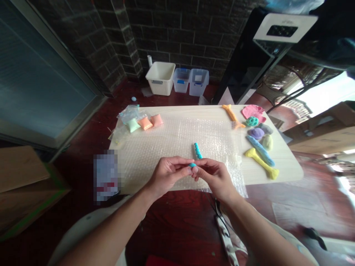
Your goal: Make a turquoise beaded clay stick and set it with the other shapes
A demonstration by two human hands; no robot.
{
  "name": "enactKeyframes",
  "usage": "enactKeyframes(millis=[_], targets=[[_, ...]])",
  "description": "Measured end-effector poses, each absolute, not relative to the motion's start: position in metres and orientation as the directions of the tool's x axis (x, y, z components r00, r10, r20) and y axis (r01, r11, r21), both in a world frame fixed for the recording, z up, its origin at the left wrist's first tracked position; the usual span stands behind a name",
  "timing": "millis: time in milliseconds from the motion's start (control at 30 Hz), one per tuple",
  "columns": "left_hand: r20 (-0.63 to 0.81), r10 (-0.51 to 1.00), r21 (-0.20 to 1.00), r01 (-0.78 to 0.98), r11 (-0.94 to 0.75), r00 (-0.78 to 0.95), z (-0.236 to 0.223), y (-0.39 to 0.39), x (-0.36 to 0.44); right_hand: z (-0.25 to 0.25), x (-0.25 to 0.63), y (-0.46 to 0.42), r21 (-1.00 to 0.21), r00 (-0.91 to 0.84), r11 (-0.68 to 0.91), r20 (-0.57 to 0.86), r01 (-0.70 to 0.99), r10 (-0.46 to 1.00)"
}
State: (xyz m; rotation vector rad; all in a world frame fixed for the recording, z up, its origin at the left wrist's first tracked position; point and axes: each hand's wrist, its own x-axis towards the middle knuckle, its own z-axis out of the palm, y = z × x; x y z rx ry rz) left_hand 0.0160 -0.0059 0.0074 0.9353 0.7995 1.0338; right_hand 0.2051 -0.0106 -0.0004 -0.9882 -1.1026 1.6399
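Between the fingertips of both hands is a small lump of turquoise modelling clay [192, 165]. My left hand [169, 171] pinches it from the left, and my right hand [212, 173] pinches it from the right, thumbs nearly meeting. Just beyond the fingers, a bumpy turquoise clay strip [197, 150] lies on the bubble wrap [155, 147], which covers much of the pale table [285, 162]. The fingers partly cover the lump, so its full shape is hidden.
Clay packets [145, 123] lie at the back left. On the right are an orange clay bone [232, 116], a yellow clay bone [262, 164], a blue clay roll [260, 150] and several clay lumps. Bins [161, 79] stand behind the table; a power strip [226, 236] is below.
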Motion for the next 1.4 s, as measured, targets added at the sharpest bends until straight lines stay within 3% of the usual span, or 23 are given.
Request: enactKeyframes(millis=[133,367,567,767,1033,1233,1400], targets=[[-0.123,0.946,0.895,-0.379,0.236,0.299,0.003,-0.007,0.016,0.002,0.204,-0.011,-0.946,-0.282,-0.207,-0.134,-0.25,0.95],[-0.194,0.933,0.848,-0.426,0.315,0.304,0.001,-0.004,0.019,0.004,0.202,-0.012,-0.835,-0.317,-0.345,-0.219,-0.429,0.923],[-0.192,0.931,0.855,-0.412,0.314,0.312,0.004,-0.005,0.018,0.002,0.206,-0.011,-0.935,-0.249,-0.216,-0.146,-0.282,0.957],[-0.232,0.917,0.87,-0.353,0.345,0.325,0.006,-0.006,0.02,0.0,0.203,-0.014,-0.961,-0.2,-0.165,-0.121,-0.223,0.972],[-0.248,0.906,0.826,-0.413,0.383,0.343,0.005,-0.005,0.018,0.001,0.196,-0.014,-0.805,-0.261,-0.367,-0.271,-0.466,0.927],[-0.244,0.9,0.819,-0.42,0.39,0.36,0.007,-0.005,0.017,0.004,0.201,-0.011,-0.929,-0.305,-0.222,-0.128,-0.295,0.944],[-0.251,0.904,0.846,-0.375,0.378,0.345,0.009,-0.005,0.018,0.01,0.204,-0.01,-0.942,-0.316,-0.238,-0.157,-0.237,0.936]])
